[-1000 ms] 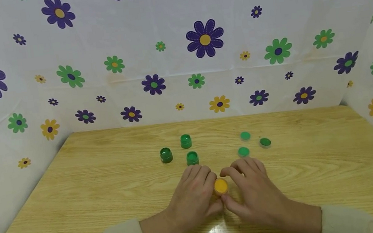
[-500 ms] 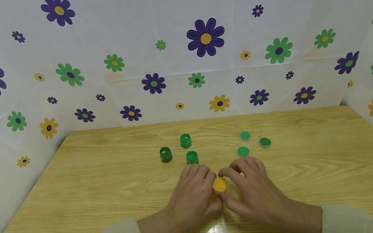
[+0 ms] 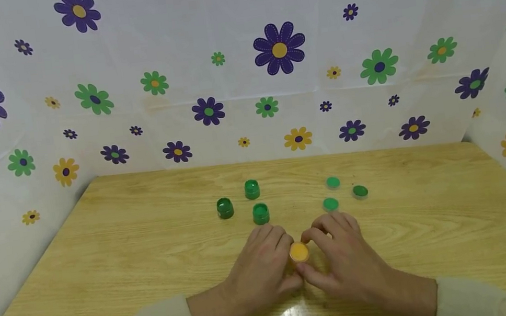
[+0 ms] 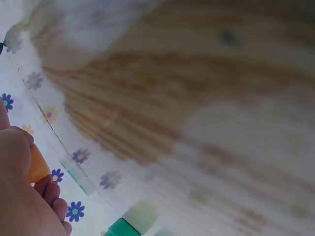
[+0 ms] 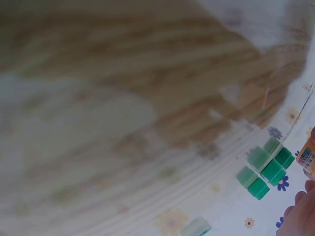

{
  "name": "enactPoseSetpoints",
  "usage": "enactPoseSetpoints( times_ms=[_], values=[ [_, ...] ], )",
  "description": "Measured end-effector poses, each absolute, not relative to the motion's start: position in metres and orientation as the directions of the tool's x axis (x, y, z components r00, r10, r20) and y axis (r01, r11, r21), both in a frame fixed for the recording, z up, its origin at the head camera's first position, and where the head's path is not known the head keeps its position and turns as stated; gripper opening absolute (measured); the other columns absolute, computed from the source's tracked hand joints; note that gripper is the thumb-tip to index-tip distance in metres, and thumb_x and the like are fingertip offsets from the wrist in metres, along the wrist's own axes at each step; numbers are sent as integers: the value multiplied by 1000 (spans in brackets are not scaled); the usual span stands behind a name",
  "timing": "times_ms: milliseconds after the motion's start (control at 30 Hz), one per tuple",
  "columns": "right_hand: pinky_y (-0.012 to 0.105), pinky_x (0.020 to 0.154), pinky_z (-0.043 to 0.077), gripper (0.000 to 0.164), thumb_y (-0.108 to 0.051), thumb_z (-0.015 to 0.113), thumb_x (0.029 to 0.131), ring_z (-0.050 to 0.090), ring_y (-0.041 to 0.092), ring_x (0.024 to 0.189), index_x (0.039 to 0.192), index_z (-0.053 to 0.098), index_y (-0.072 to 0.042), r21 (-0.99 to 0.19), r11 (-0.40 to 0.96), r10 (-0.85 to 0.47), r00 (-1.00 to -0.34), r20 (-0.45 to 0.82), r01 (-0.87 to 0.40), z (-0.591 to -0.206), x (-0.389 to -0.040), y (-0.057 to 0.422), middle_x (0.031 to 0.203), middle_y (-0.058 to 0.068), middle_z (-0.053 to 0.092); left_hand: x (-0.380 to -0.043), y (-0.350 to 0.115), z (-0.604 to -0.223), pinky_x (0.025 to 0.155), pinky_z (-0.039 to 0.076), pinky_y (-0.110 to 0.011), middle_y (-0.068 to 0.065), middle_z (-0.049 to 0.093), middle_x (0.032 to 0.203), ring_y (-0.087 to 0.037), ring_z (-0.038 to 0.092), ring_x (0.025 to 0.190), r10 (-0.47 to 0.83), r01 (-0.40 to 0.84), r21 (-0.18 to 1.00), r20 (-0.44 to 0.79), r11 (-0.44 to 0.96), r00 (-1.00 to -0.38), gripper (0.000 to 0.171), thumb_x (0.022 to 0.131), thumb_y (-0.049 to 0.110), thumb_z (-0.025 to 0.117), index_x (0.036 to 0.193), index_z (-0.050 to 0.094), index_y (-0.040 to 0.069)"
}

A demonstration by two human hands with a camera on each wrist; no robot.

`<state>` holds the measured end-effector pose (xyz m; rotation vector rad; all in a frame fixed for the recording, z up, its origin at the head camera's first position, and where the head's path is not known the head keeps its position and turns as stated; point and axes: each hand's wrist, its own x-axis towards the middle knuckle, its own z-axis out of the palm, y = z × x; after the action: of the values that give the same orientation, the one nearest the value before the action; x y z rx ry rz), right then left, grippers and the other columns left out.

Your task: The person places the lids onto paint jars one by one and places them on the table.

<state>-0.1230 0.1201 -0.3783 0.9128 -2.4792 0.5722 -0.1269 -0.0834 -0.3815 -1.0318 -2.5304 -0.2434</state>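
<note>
A small paint jar point(image 3: 299, 252) with a yellow-orange top is held between both hands near the front middle of the table. My left hand point(image 3: 262, 262) grips its left side, and the orange body of the jar shows in the left wrist view point(image 4: 38, 167). On the other side, the thumb and index finger of my right hand point(image 3: 343, 260) pinch the jar near its top. Whether the top is a separate lid cannot be made out. Just beyond my left hand stand three green paint jars, uncapped: one dark point(image 3: 225, 209), two brighter point(image 3: 251, 190) point(image 3: 261, 214).
Three green lids lie on the table beyond my right hand: two light point(image 3: 333, 183) point(image 3: 331, 204) and one darker point(image 3: 360, 192). The wood-grain table point(image 3: 152, 265) meets a white flowered cloth point(image 3: 230, 129) at the back and along both sides.
The right thumb and index finger have shifted slightly around the top of the orange jar. Both hands otherwise stay in place, and the head view has tilted a little.
</note>
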Motion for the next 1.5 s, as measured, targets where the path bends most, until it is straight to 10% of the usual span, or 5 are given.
enactPoseSetpoints(
  times_ms=[1500],
  values=[
    [43,91,37,31,-30,69,82,46,11,95,111,68,-19,-242,643,-524,-647,553,-727,-381,-125,120,100,-6,54,-128,-84,-379,90,41,-31,4,59,93,-15,49,96,632,703,47,399,709,-664,39,83,45,68,100,65,10]
  ],
)
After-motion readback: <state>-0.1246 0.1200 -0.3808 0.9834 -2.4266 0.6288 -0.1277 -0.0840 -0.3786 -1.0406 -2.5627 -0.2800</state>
